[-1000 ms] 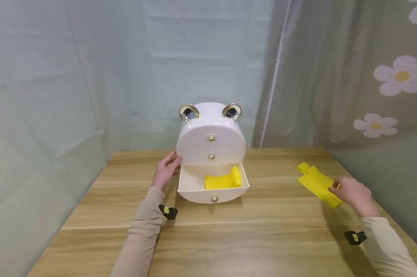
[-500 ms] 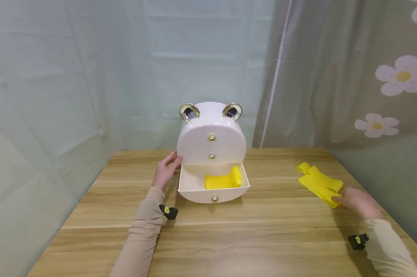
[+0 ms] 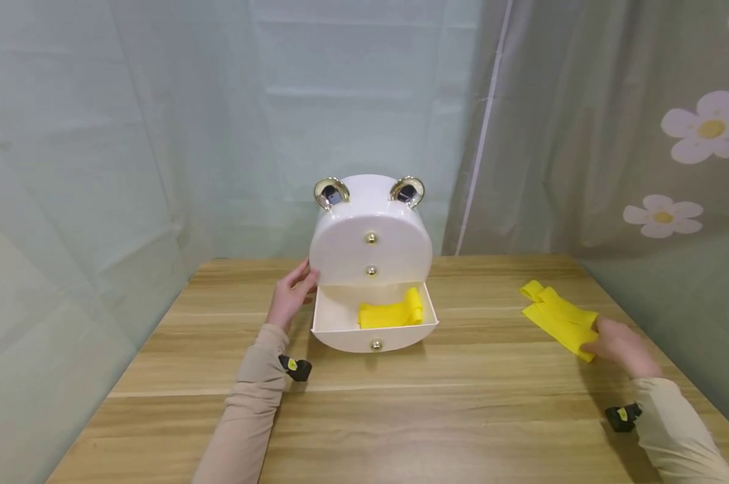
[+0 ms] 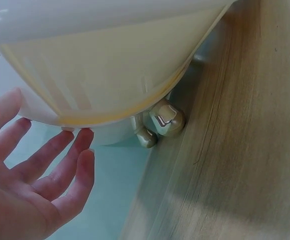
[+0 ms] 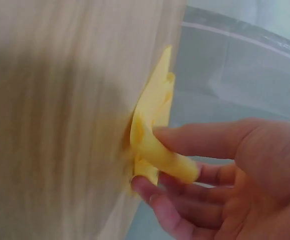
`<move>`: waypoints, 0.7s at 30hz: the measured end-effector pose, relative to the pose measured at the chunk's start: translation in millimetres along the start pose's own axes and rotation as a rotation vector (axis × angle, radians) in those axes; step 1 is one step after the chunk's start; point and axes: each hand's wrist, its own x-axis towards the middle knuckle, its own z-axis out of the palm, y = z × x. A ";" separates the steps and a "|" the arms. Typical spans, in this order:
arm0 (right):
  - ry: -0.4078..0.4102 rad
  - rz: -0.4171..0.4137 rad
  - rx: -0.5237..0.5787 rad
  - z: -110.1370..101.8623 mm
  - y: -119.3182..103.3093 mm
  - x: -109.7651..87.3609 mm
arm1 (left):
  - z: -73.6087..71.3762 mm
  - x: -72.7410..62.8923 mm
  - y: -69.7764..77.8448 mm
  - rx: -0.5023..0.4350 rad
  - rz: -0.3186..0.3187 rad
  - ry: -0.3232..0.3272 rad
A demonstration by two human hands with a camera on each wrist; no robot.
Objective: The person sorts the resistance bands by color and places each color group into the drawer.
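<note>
A white storage box with a frog-like look point(image 3: 370, 249) has golden eyes on top and its bottom drawer point(image 3: 340, 343) pulled out. Inside the drawer lies a folded yellow cloth band point(image 3: 385, 316). My left hand point(image 3: 288, 296) is at the box's left side, fingers loosely bent, thumb and fingertips touching the wall; the left wrist view shows the hand point(image 4: 40, 175) beside the curved side. On the right of the table, a second folded yellow band point(image 3: 555, 319) lies flat. My right hand point(image 3: 621, 346) pinches its near end between thumb and fingers, and that end curls up in the right wrist view.
The wooden table point(image 3: 449, 403) reaches a back edge behind the box and a right edge close to my right hand. Pale cloth hangs behind, with a flowered grey curtain point(image 3: 594, 134) on the right. Small golden feet point(image 4: 167, 117) support the box.
My right hand has shifted down onto the near end of the yellow band and closed its fingers around it. The left hand and the box stay as they were.
</note>
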 end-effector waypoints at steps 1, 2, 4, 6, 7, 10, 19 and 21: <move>0.024 -0.015 0.003 -0.4 -1.0 1.0 | -0.1 -0.2 0.4 -0.001 0.001 0.000; 0.049 -0.030 0.007 -0.7 -2.0 1.9 | -0.2 -0.5 0.7 0.004 0.006 -0.002; 0.111 -0.069 0.027 -1.0 -4.4 3.0 | -0.1 -0.5 0.6 0.004 0.010 -0.002; 0.176 -0.109 0.051 -0.4 -6.9 2.8 | 0.3 -0.1 -0.1 0.004 0.013 -0.004; 0.214 -0.128 0.063 -0.2 -8.5 2.6 | 0.6 0.1 -0.5 0.006 0.015 -0.004; 0.311 -0.159 0.099 -1.8 -15.5 1.4 | 1.4 1.0 -1.7 0.009 0.012 -0.004; 0.439 -0.142 0.172 -23.6 -47.6 0.8 | 0.0 -1.3 1.0 -0.002 -0.002 -0.003; 0.456 -0.164 0.178 -28.5 -54.8 0.3 | -0.4 -2.2 1.6 -0.003 0.001 -0.005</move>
